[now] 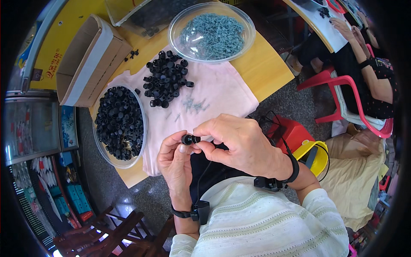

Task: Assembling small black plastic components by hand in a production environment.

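Here the left hand (175,160) and right hand (237,143) pinch one small black plastic cap (187,139) together. Likely mid-assembly; next needs a steady push.

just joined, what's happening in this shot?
A person holds one small black plastic cap between both hands: left hand under it, right hand pinching from the side. On the pink cloth ahead lie a loose pile of black caps and a few screws. A bowl of black caps sits left, a bowl of grey screws farther back.
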The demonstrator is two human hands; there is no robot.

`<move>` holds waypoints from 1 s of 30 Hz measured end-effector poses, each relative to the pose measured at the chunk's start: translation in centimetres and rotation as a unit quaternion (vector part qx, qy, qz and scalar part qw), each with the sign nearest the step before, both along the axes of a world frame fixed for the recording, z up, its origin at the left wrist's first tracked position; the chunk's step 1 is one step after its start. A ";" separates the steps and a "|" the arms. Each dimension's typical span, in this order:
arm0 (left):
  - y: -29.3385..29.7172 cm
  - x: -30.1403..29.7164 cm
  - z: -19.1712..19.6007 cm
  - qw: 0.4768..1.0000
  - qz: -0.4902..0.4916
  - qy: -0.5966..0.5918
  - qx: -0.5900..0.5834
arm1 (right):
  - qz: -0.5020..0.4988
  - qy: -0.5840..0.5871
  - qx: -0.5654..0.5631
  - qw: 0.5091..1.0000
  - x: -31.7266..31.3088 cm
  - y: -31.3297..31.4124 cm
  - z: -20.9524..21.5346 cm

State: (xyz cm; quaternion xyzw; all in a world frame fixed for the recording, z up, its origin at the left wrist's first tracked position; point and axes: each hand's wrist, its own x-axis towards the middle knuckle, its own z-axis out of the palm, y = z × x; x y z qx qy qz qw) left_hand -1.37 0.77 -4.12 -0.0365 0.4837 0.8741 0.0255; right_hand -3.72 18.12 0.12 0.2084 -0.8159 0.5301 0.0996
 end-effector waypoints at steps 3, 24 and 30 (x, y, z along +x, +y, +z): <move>0.1 0.0 0.0 1.000 0.002 0.000 0.003 | -0.001 0.004 0.005 1.000 0.0 -0.1 -0.1; 0.3 0.1 -0.2 0.999 0.013 0.020 -0.044 | 0.011 0.023 -0.032 0.999 0.2 0.0 -1.1; 0.4 0.1 -0.2 0.999 0.015 0.012 -0.038 | 0.012 0.034 -0.036 0.999 0.4 0.0 -1.4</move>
